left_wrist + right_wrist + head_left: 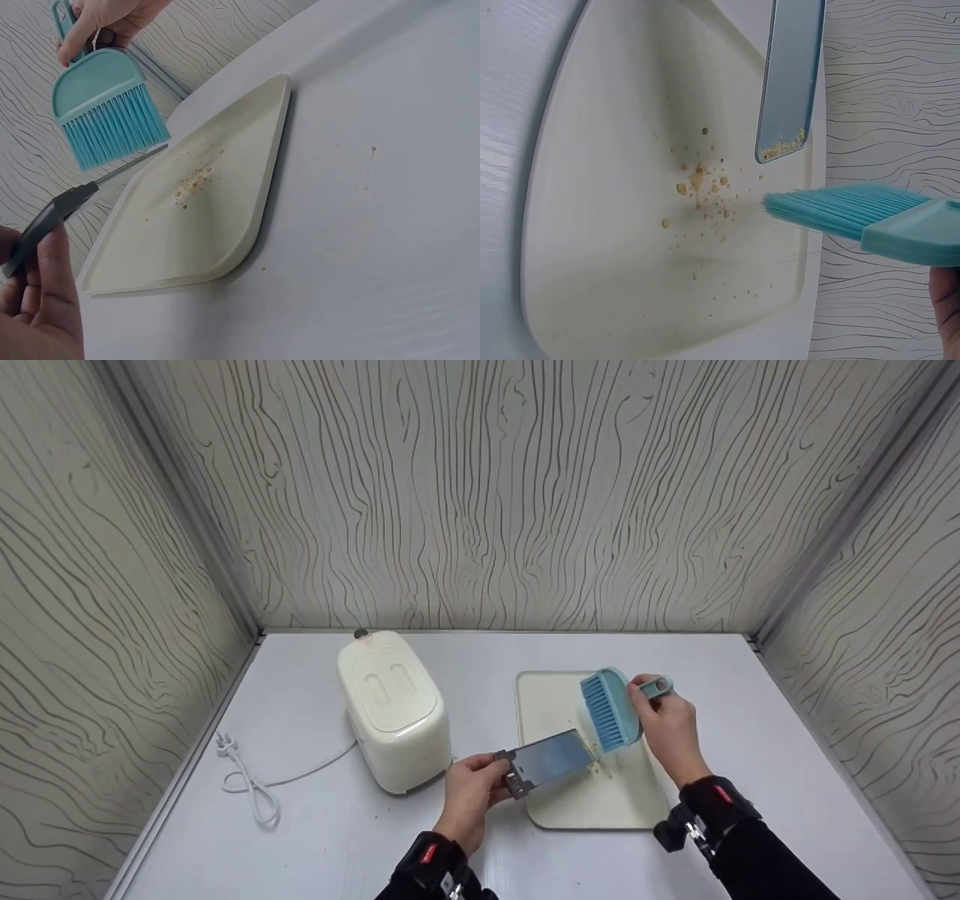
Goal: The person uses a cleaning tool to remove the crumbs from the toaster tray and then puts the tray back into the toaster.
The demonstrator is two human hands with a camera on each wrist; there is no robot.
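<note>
Now my left hand [471,795] pinches the plate [553,759] and my right hand [667,727] holds the brush [611,711], both over the tray [547,701]; light strokes, with the plate angled low, should drop its crumbs [784,147] inside the tray.

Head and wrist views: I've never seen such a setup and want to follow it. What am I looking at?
There is no robot, just two bare hands. The head picture looks forward and down; the other two come from the left and right wrists. The left hand holds a flat grey plate by its dark end, and the right hand holds a blue brush. Beneath plate and brush lies a cream tray scattered with crumbs; others sit at the plate's far end. At the left, a cream appliance, perhaps a toaster, stands on the white table, its plug lying nearby.
</note>
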